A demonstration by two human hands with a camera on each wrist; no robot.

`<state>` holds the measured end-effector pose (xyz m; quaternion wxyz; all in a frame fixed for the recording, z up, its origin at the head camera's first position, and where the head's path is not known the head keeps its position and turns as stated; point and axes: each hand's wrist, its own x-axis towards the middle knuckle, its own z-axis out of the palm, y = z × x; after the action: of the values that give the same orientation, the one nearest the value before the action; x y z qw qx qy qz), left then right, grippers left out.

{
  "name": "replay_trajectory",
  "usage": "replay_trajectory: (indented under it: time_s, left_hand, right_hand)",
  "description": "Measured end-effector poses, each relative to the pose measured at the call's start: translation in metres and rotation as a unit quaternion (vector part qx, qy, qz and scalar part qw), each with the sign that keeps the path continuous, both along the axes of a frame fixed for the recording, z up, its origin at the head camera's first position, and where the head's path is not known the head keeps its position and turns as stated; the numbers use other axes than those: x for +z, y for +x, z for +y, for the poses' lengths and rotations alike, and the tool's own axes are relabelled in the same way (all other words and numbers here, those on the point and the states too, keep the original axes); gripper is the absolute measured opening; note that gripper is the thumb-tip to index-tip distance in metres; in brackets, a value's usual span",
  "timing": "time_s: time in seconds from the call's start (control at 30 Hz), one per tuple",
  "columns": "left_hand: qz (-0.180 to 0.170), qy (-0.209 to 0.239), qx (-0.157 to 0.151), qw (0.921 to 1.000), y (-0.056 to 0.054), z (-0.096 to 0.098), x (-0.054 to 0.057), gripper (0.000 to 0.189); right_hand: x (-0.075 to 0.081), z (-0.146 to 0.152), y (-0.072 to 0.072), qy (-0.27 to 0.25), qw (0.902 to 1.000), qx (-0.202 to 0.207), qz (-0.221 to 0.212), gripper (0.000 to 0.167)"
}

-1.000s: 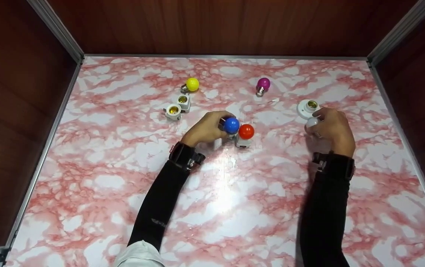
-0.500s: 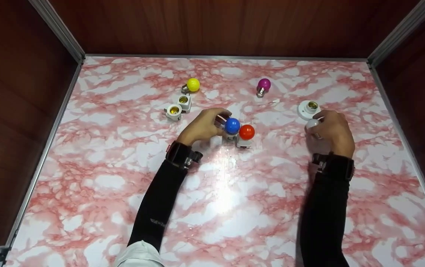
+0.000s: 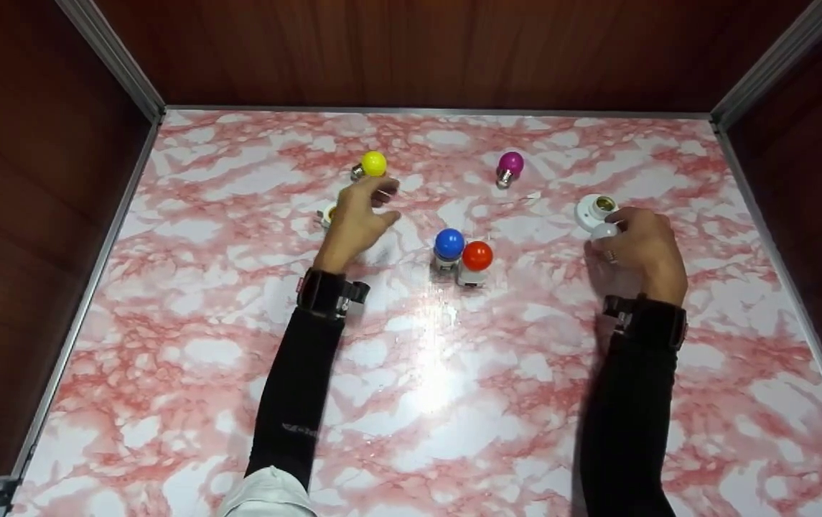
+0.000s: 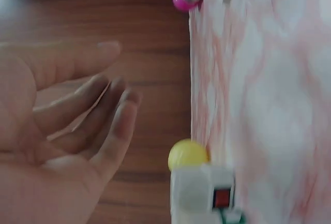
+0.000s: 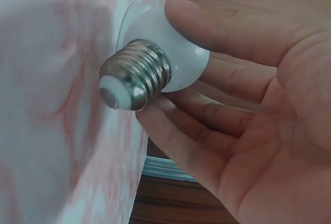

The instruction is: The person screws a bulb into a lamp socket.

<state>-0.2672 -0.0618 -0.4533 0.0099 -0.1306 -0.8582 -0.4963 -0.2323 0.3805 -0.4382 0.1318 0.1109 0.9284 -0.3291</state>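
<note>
My right hand (image 3: 644, 248) pinches a white light bulb (image 3: 605, 232) between thumb and fingers, just in front of the round white lamp base (image 3: 590, 214). In the right wrist view the bulb's metal screw cap (image 5: 135, 74) points away from the palm. My left hand (image 3: 355, 221) holds nothing, its fingers loosely bent, over the white sockets at the left. One socket (image 3: 327, 217) partly shows beside the hand; the other is hidden. The left wrist view has a white socket with a red switch (image 4: 222, 198) below the fingers, and a yellow bulb (image 3: 374, 164) behind it.
A blue bulb (image 3: 449, 243) and a red bulb (image 3: 477, 255) stand upright in white sockets side by side mid-table. Farther back lies a magenta bulb (image 3: 510, 165). Dark wood panels (image 3: 425, 54) wall the marbled table (image 3: 238, 359) at the back and sides.
My left hand has let go at the blue bulb and moved left and back over the sockets. The right hand stays in place, the white bulb turning slightly in its fingers.
</note>
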Motion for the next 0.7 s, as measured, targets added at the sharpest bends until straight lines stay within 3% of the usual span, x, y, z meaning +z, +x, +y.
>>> replay_trajectory:
  time_s: [0.17, 0.3, 0.5, 0.7]
  left_hand:
    - [0.031, -0.044, 0.088, 0.9947, -0.003, -0.017, 0.000, 0.047]
    - [0.008, -0.107, 0.133, 0.9853, -0.004, -0.027, -0.002, 0.055]
    - [-0.037, -0.197, 0.151, 0.9680, -0.002, -0.034, -0.007, 0.066]
    - [-0.065, -0.249, 0.162, 0.9526, -0.001, -0.037, -0.011, 0.037]
  right_hand:
    - [0.003, -0.005, 0.000, 0.010, 0.9992, 0.008, 0.039, 0.060]
    - [0.005, -0.008, 0.001, -0.004, 0.9978, 0.010, 0.066, 0.058]
    - [0.006, -0.010, 0.001, -0.013, 0.9961, 0.012, 0.087, 0.058]
    - [0.011, -0.016, 0.005, -0.021, 0.9922, 0.009, 0.122, 0.052]
